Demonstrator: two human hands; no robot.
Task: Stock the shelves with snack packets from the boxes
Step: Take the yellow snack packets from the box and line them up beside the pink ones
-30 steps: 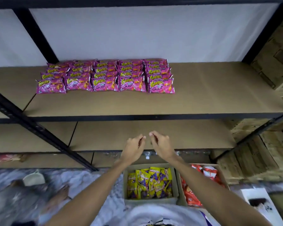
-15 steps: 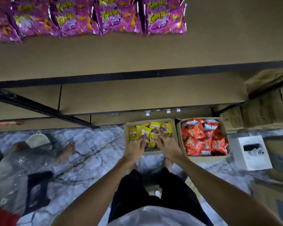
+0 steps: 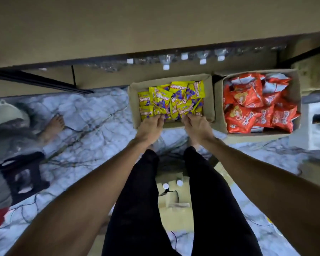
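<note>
- We are at the pick-up step, bent over the box (image 3: 209, 100) on the floor. Our left hand (image 3: 149, 124) and right hand (image 3: 196, 124) both reach over its near wall into the yellow packets (image 3: 171, 100).
- The two hands sit side by side but apart, each touching the near edge of the heap. Their fingertips are buried among the packets, so we cannot tell whether either hand has closed on anything.
- The yellow packets lie loose and jumbled inside the box. We see none on the part of the shelf (image 3: 118, 24) that shows above us.
- Next, we judge, we must gather a bunch between both hands, lift it clear of the box walls and carry it up onto the shelf, minding its dark front edge.
- The packets look slick and puffy, so a loose scoop could shed a few.
- Just right of this box stands a second box (image 3: 218, 111) of red packets (image 3: 251, 108), which neither hand touches. Bottles (image 3: 166, 66) show under the shelf behind.
</note>
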